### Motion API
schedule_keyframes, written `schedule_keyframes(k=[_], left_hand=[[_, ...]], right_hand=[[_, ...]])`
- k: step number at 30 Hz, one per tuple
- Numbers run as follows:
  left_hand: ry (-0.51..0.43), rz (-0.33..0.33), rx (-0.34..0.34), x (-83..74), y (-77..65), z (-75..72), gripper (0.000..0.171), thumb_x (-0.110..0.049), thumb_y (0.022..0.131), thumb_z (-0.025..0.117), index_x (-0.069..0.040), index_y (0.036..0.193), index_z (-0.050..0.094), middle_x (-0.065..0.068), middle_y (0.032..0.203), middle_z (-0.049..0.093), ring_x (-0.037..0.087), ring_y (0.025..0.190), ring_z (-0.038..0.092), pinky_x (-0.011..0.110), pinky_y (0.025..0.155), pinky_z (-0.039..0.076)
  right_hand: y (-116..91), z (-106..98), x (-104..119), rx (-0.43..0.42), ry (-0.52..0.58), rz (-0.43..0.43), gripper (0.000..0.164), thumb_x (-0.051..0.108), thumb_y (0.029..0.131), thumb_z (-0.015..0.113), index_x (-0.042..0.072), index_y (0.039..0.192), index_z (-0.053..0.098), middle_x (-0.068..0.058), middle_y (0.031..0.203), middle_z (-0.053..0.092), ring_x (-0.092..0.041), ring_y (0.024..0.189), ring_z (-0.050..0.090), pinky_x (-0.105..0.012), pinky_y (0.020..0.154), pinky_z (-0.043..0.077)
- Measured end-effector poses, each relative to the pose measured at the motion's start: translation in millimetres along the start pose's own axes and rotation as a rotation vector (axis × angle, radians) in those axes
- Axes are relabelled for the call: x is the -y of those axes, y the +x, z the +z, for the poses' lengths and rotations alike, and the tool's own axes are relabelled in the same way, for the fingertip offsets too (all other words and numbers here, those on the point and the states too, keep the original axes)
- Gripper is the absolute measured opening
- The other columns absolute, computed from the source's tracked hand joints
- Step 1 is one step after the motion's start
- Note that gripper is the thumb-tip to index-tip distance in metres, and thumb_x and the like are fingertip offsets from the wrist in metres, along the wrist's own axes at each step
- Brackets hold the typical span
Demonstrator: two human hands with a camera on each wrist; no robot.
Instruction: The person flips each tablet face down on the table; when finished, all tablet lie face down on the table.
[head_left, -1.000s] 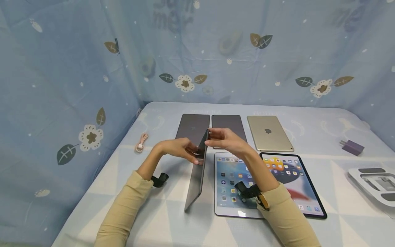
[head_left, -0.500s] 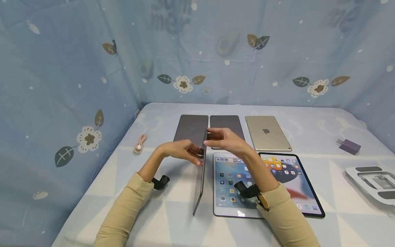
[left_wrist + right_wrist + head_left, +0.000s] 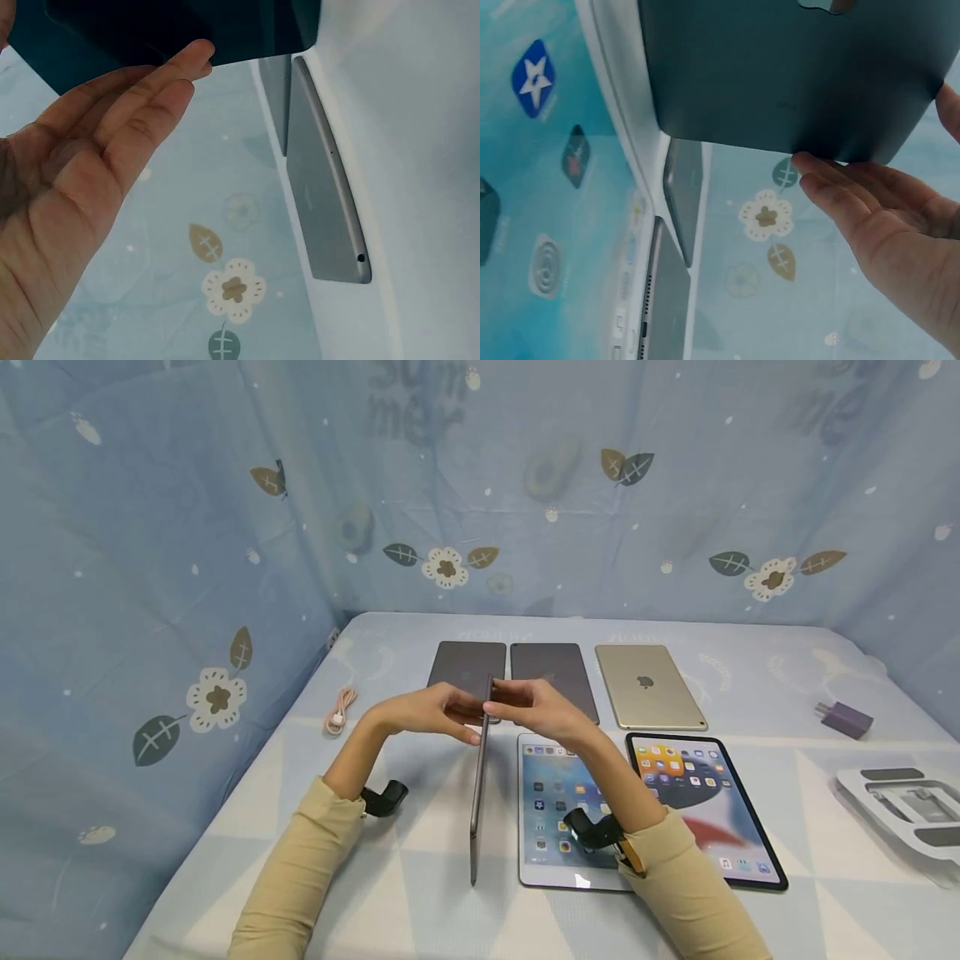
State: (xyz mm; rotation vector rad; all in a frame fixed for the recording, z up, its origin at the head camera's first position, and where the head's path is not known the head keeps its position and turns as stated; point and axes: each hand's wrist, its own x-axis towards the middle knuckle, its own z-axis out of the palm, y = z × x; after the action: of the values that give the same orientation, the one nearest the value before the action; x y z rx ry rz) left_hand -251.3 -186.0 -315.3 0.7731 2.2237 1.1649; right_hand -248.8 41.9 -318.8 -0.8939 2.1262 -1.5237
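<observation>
A dark grey tablet [image 3: 480, 785] stands edge-on between the two hands in the head view, its lower end close to the table. From the left, my left hand [image 3: 431, 710] holds its upper part, thumb below the fingers. My right hand [image 3: 540, 706] grips the upper part from the other side. In the right wrist view, the thumb and fingers meet the edges of the tablet's dark back [image 3: 772, 82] near a corner. The left wrist view has the left fingers [image 3: 150, 112] along the edge of its dark, glossy face [image 3: 195, 30].
Right of the held tablet lie a white-framed lit tablet [image 3: 555, 810] and a black-framed lit tablet [image 3: 720, 802]. Behind are two grey tablets [image 3: 468, 664] [image 3: 551, 664] and a gold one [image 3: 648, 685], backs up. A pink cable [image 3: 340, 710], purple charger [image 3: 846, 720] and white stand [image 3: 911, 810] lie around.
The tablet has turned from a slant showing its face to nearly edge-on. It has shifted slightly left, and both hands have moved left with it.
</observation>
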Motion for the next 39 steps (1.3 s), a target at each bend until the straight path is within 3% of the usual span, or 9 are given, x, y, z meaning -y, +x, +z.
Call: schedule_keyframes(k=[5, 10, 15, 24, 30, 39], left_hand=[[-0.034, 0.061, 0.004, -0.7, -4.6, -6.0, 0.064, -0.014, 0.087, 0.072, 0.003, 0.142, 0.043, 0.019, 0.141, 0.05, 0.029, 0.13, 0.05, 0.035, 0.101, 0.047], [-0.047, 0.102, 0.007, -1.7, -12.0, -12.6, 0.069, -0.017, 0.084, 0.075, 0.005, 0.141, 0.043, 0.021, 0.141, 0.05, 0.033, 0.131, 0.049, 0.046, 0.105, 0.042], [-0.056, 0.125, -0.012, -0.2, -16.4, -18.2, 0.077, -0.017, 0.08, 0.079, 0.005, 0.142, 0.04, 0.021, 0.142, 0.049, 0.032, 0.133, 0.047, 0.05, 0.11, 0.035], [-0.072, 0.074, -0.06, -1.7, -28.7, -26.4, 0.107, -0.02, 0.073, 0.085, 0.003, 0.152, 0.017, 0.023, 0.154, 0.03, 0.036, 0.141, 0.033, 0.05, 0.115, 0.027], [-0.012, 0.11, -0.058, -6.2, -36.1, -30.3, 0.104, -0.017, 0.073, 0.084, 0.005, 0.151, 0.019, 0.025, 0.154, 0.027, 0.039, 0.141, 0.033, 0.055, 0.114, 0.025], [0.008, 0.065, -0.037, -4.0, -43.1, -36.6, 0.105, -0.015, 0.071, 0.085, 0.008, 0.15, 0.019, 0.023, 0.155, 0.027, 0.036, 0.141, 0.033, 0.048, 0.115, 0.027]], right_hand=[[1.2, 1.8, -5.7, 0.042, -0.047, -0.028, 0.066, 0.024, 0.095, 0.061, -0.001, 0.148, 0.031, -0.018, 0.146, 0.045, -0.031, 0.134, 0.045, -0.046, 0.108, 0.04], [5.4, 7.0, -11.2, 0.115, -0.093, -0.058, 0.073, 0.026, 0.091, 0.067, 0.003, 0.15, 0.031, -0.016, 0.149, 0.042, -0.031, 0.138, 0.04, -0.047, 0.109, 0.039], [8.6, 13.9, -14.5, 0.098, -0.116, -0.053, 0.074, 0.024, 0.089, 0.07, 0.003, 0.149, 0.032, -0.016, 0.151, 0.039, -0.03, 0.14, 0.038, -0.048, 0.111, 0.035], [13.2, 23.1, -23.4, 0.138, -0.182, 0.038, 0.074, 0.026, 0.088, 0.071, 0.001, 0.147, 0.035, -0.017, 0.149, 0.043, -0.033, 0.138, 0.041, -0.046, 0.109, 0.039], [12.7, 23.5, -25.4, 0.196, -0.271, 0.102, 0.08, 0.033, 0.086, 0.07, -0.002, 0.148, 0.033, -0.017, 0.15, 0.041, -0.034, 0.137, 0.041, -0.046, 0.109, 0.039], [12.2, 27.8, -23.8, 0.221, -0.344, 0.153, 0.079, 0.036, 0.085, 0.071, 0.0, 0.146, 0.037, -0.013, 0.146, 0.047, -0.029, 0.135, 0.045, -0.045, 0.107, 0.041]])
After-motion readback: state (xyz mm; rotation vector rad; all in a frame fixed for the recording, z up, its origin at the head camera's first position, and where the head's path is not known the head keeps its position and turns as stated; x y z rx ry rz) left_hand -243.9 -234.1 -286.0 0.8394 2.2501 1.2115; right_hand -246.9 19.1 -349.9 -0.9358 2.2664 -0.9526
